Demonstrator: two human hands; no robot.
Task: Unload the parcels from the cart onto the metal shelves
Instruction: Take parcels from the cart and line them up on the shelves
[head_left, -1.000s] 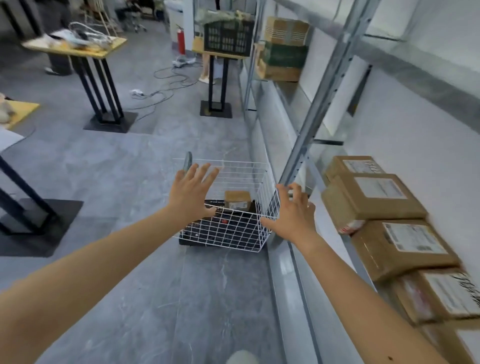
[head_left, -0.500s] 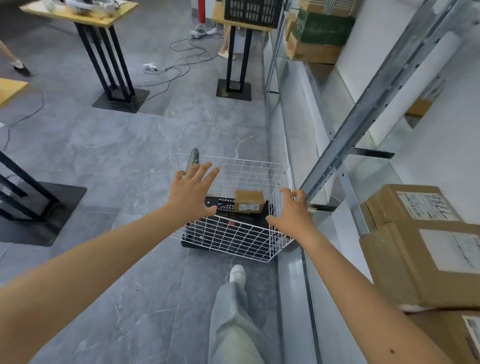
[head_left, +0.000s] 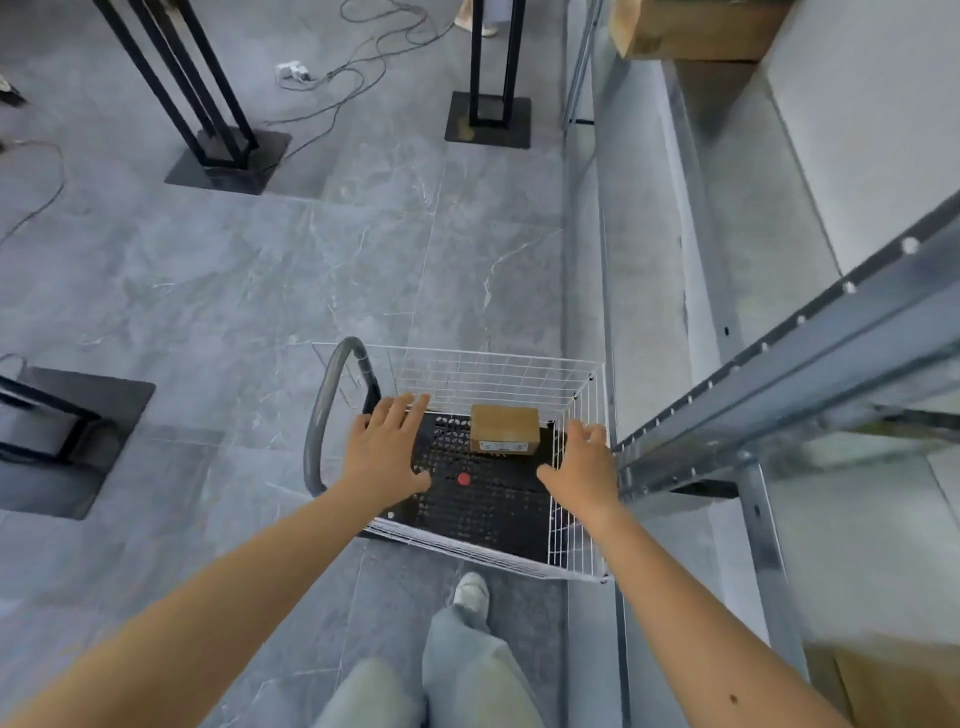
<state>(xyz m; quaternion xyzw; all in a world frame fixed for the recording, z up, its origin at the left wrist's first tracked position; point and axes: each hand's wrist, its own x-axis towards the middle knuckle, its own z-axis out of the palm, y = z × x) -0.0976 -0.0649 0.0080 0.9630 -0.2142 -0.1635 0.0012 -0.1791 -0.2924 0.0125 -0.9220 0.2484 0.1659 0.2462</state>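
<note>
Shelves: the metal shelves (head_left: 779, 364) run along the right side, just beside the cart. A far box (head_left: 685, 31), brown, sits on a level at the top edge. A near box (head_left: 898, 680), brown and blurred, lies at the bottom right corner.
Cart: a white wire cart (head_left: 493, 371) stands on the grey floor (head_left: 311, 270). It has a black deck (head_left: 493, 514) full of small holes and a bent grey handle (head_left: 324, 410) at its left side.
In the cart: one parcel (head_left: 504, 426) and a small red dot (head_left: 464, 478) on the deck.
Parcel place: on the far part of the deck, toward the right, near the far wire wall. Neither hand touches it.
Parcel look: a small brown cardboard box with a flat top. A white label is on the side facing the person; the print is too small to read.
Left hand: the left hand (head_left: 382, 457) is over the left edge of the cart, palm down. Its fingers (head_left: 410, 410) are straight and a little spread, holding nothing.
Right hand: the right hand (head_left: 584, 467) is at the right wire wall. Its fingers (head_left: 582, 431) are a little bent and spread, holding nothing. Whether they touch the wire, I cannot tell.
Change: compared with half a second ago, the view looks more steeply down. Both hands are lower and nearer to the parcel. The parcel keeps the same place on the deck.
</note>
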